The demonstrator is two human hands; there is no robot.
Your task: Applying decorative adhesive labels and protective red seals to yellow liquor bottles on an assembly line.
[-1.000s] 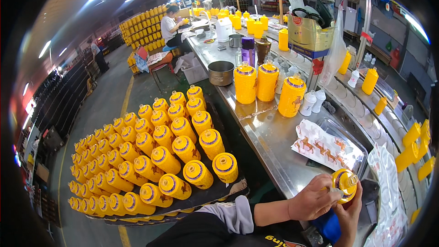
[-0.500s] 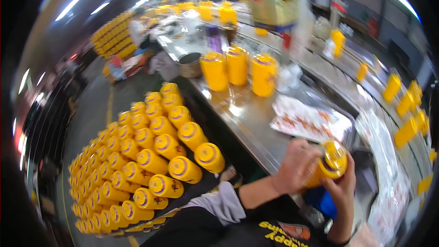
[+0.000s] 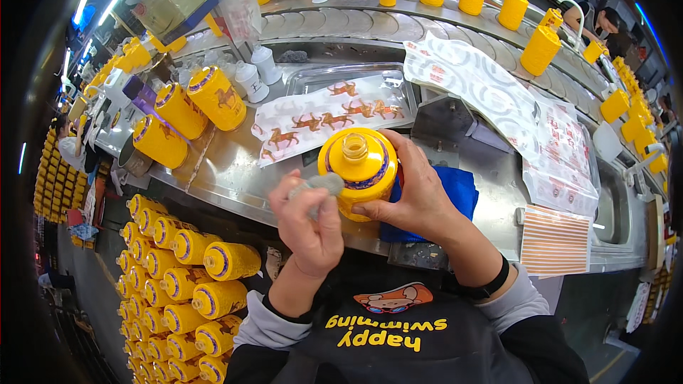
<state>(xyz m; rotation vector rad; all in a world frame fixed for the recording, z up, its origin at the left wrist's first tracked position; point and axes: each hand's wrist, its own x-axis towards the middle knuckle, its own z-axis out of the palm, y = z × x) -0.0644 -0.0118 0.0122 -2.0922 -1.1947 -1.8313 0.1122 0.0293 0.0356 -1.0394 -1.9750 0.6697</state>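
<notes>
Yellow ceramic bottle (image 3: 358, 171) w/ blue-gold neck band is held over near edge of steel bench (image 3: 235, 171), open mouth up toward camera, no stopper in. Right hand (image 3: 420, 195) is closed round its right side and base, fingers wrapped, thumb under; left hand (image 3: 309, 224) is curled shut on a small grey pad (image 3: 319, 185), pad touching bottle's left shoulder. Blue cloth (image 3: 455, 195) lies just behind right hand on bench. Sheet of horse decals (image 3: 320, 117) lies just beyond bottle, partly over a metal tray (image 3: 341, 75). Risks, as judged: bottle is carried by one hand only, glazed surface prob. slick, so hard push from pad side could twist it out of grip; drop would land on bench edge or onto stacked yellow bottles (image 3: 185, 270) lying near-left below. Open mouth could take in lint or liquid from pad. Rubbing over a fresh decal could shift or crease it; can't tell if one is on the rubbed face. Three upright bottles (image 3: 188, 110) at far left stand well apart, low knock risk.
</notes>
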